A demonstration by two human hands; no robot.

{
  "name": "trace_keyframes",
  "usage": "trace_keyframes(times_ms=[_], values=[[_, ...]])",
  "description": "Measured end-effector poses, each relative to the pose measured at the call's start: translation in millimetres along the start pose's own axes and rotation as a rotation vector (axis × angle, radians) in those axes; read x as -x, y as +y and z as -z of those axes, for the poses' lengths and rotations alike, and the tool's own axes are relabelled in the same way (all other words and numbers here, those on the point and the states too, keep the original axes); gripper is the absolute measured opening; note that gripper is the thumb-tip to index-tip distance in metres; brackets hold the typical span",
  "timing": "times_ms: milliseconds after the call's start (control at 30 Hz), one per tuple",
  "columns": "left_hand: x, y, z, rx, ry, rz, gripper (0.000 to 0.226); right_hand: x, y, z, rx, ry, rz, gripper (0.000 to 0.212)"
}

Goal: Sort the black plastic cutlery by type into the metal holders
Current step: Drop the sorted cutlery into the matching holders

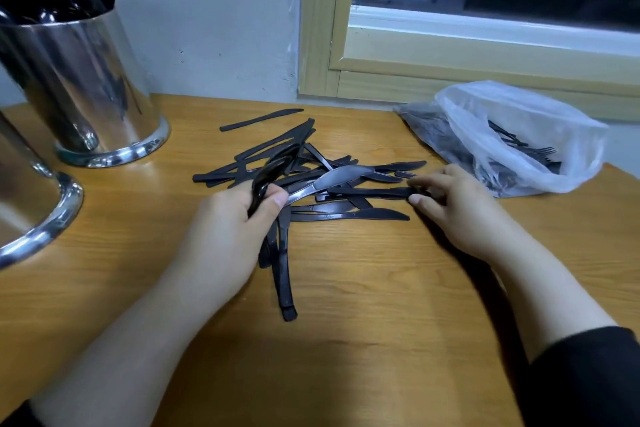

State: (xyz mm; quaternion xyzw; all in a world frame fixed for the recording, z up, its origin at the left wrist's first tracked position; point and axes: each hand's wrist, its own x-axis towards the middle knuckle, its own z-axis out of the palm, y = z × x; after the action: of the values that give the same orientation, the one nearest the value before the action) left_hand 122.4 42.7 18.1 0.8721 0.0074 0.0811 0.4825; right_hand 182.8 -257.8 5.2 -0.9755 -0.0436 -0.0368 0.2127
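A loose pile of black plastic knives (pixel 304 166) lies on the wooden table (pixel 346 340) in front of me. My left hand (pixel 232 232) grips a bundle of black cutlery (pixel 273 166); its handles stick out below the hand toward me. My right hand (pixel 450 198) pinches the end of one knife (pixel 374 191) at the pile's right side. A metal holder (pixel 86 90) full of black spoons stands at the back left. A second metal holder (pixel 31 204) shows partly at the left edge; its contents are out of view.
A clear plastic bag (pixel 512 139) with black forks inside lies at the back right, under the wooden window frame (pixel 450 55). A white wall (pixel 214 21) closes off the back of the table.
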Motion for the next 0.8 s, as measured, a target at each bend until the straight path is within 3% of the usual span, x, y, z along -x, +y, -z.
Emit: trace_keyframes(times_ms=[233, 333, 533, 633, 800], values=[[1, 0, 0, 0.015, 0.040, 0.004, 0.020, 2, -8, 2, -0.076, 0.014, -0.001, 0.009], [1, 2, 1, 0.034, 0.053, 0.003, 0.020, 3, -11, 4, -0.188, 0.040, -0.018, 0.013], [1, -3, 0, 0.037, 0.098, -0.066, 0.023, 15, -31, 13, -0.636, 0.236, 0.008, 0.001], [2, -3, 1, 0.023, 0.141, -0.098, 0.019, 21, -41, 11, -0.843, 0.117, 0.032, 0.006], [3, -4, 2, -0.074, 0.064, -0.126, 0.028, 22, -53, 4, -1.150, -0.086, 0.089, 0.018]])
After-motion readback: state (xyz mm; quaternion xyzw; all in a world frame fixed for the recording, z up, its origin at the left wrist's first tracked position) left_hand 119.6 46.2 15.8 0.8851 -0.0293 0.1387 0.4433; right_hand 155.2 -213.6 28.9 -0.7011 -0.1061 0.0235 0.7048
